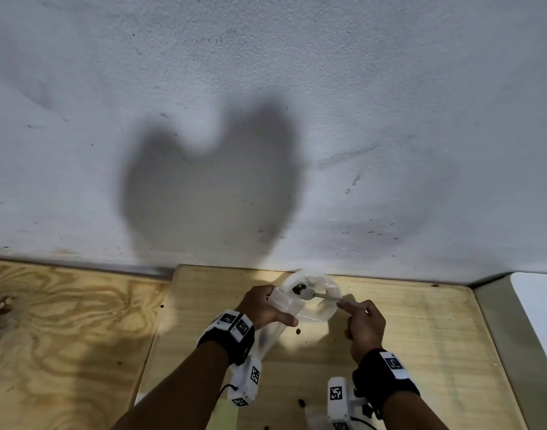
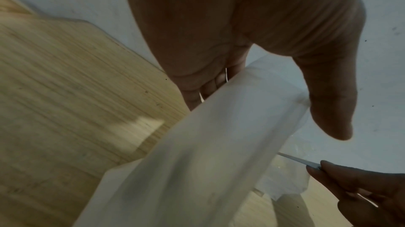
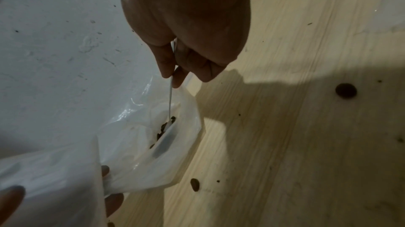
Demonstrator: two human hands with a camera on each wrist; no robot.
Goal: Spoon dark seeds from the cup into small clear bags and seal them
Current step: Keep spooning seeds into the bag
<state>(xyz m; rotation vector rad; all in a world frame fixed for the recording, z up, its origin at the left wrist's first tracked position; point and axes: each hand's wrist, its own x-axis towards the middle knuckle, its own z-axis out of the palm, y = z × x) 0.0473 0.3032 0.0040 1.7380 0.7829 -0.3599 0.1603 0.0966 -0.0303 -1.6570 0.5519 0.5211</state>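
A clear plastic cup (image 1: 323, 308) lies tilted by the wall, with a few dark seeds (image 1: 299, 288) inside. My right hand (image 1: 351, 308) pinches the handle of a thin spoon (image 1: 323, 295), whose bowl sits in the cup beside the seeds. In the right wrist view the spoon (image 3: 170, 99) runs down to the seeds (image 3: 163, 127). My left hand (image 1: 273, 302) holds a small clear bag (image 1: 286, 304) by its top, just left of the cup. The bag (image 2: 208, 144) hangs below the palm, with the thumb (image 2: 328, 109) beside it.
Loose seeds lie on the light wooden board (image 1: 405, 336), one near the bag (image 1: 298, 331) and one near the front (image 1: 301, 402). A grey-white wall (image 1: 266, 119) rises right behind the cup. Darker plywood (image 1: 64, 336) lies to the left and a white surface (image 1: 539, 305) to the right.
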